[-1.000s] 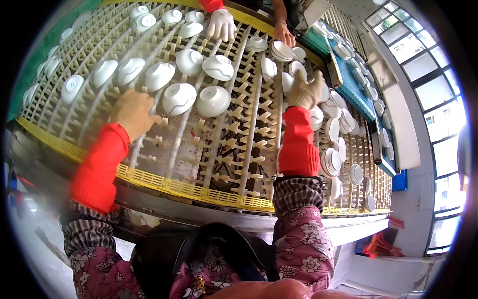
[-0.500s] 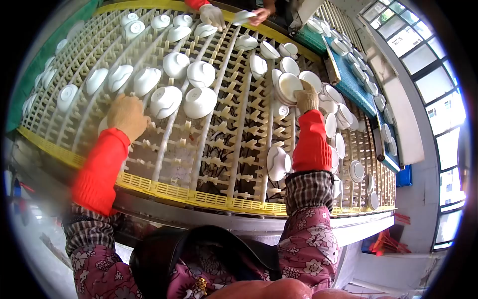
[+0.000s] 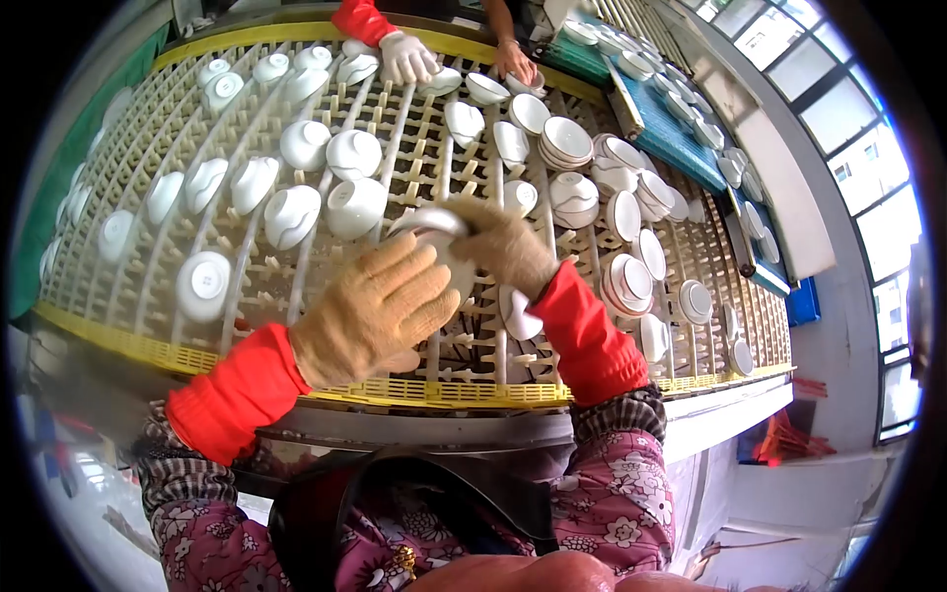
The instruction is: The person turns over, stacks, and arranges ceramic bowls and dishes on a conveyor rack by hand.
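In front of me, my right hand (image 3: 505, 247) in a tan knit glove has its fingers closed on a white bowl (image 3: 456, 259), tilted and partly hidden. My left hand (image 3: 380, 311), gloved alike, is held beside the bowl with its fingers stretched out; whether it touches the bowl I cannot tell. Below lies a slatted conveyor (image 3: 326, 393) with pegged rods and a yellow edge. An upturned bowl (image 3: 203, 286) rests on the rods left of my left hand. Behind my right wrist, another bowl (image 3: 518, 314) stands on its side.
Stacks of bowls (image 3: 565, 143) crowd the conveyor's right side, and rows of upturned bowls (image 3: 292, 217) cover its left. Across from me are a co-worker's gloved hand (image 3: 407, 57) and a bare hand (image 3: 515, 61) on a bowl. A blue-green belt (image 3: 671, 133) carries more bowls.
My right hand has come from the stacks to the middle with a bowl. My left hand has moved right to meet it, leaving an upturned bowl on the rods. The conveyor's bowls have shifted left.
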A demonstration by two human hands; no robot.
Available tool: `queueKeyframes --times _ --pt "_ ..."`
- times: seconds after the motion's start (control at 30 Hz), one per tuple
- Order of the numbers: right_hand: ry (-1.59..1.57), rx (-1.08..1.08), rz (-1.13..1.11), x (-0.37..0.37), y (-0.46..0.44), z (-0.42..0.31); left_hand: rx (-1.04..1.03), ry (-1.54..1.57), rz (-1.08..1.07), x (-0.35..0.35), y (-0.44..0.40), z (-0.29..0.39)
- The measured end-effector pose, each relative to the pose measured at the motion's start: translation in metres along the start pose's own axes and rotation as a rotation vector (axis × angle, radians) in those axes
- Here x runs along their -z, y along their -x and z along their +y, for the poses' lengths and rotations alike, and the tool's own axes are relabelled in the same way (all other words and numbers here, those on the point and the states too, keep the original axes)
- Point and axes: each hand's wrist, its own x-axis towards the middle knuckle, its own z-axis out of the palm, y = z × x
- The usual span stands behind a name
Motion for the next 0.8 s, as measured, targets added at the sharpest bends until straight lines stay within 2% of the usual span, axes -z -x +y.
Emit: queueKeyframes --times 0.1,0.17,0.2,0.23,0.3,0.33,0.37,0.43,0.47,0.53,0.57,0.63,0.67,0.7,0.77,0.8 --pt "-0.014 0.191 -0.016 -0.037 0.029 -0.007 -0.072 0.05 -0.109 -0.002 0.002 0.005" --pt "-0.089 0.085 -0.122 -0.028 0.053 -0.009 0.056 0.347 -0.255 -0.011 0.009 0.004" --pt "0.005 0.014 -0.049 -0.02 0.065 -0.031 0.135 0.485 -0.315 -0.014 0.013 0.005" --pt "0.093 -0.063 0.018 -0.012 0.077 -0.054 0.443 0.965 -0.377 -0.014 0.021 0.005" --pt "0.578 0.127 0.339 0.021 0.083 -0.022 0.457 1.029 -0.263 -0.03 0.037 0.004" --pt "0.744 0.279 0.502 0.04 0.082 -0.014 0.427 0.936 -0.257 -0.026 0.04 0.003" --pt "0.996 0.068 0.538 0.055 0.092 -0.017 0.356 0.79 -0.251 -0.018 0.04 0.002" --pt "1.107 -0.104 0.576 0.081 0.107 0.012 0.204 0.549 -0.213 -0.004 0.043 -0.006" --pt "0.974 -0.304 0.579 0.088 0.125 0.014 0.145 0.437 -0.194 0.007 0.046 -0.017" --pt "1.055 -0.206 0.687 0.105 0.147 0.054 0.036 0.205 -0.138 0.028 0.053 -0.04" --pt "1.067 -0.2 0.725 0.111 0.152 0.067 0.12 0.118 -0.179 0.045 0.055 -0.056" --pt "0.98 -0.382 0.725 0.114 0.154 0.07 0.444 0.001 -0.374 0.086 0.059 -0.087" --pt "0.976 -0.369 0.731 0.116 0.156 0.074 0.681 -0.034 -0.529 0.11 0.06 -0.103" --pt "0.972 -0.358 0.738 0.117 0.156 0.08 0.657 -0.123 -0.272 0.117 0.099 -0.127" --pt "0.974 -0.328 0.762 0.118 0.156 0.086 0.851 -0.151 0.065 0.115 0.218 -0.193" --pt "0.973 -0.386 0.74 0.114 0.154 0.078 1.193 -0.049 0.128 0.127 0.227 -0.192"
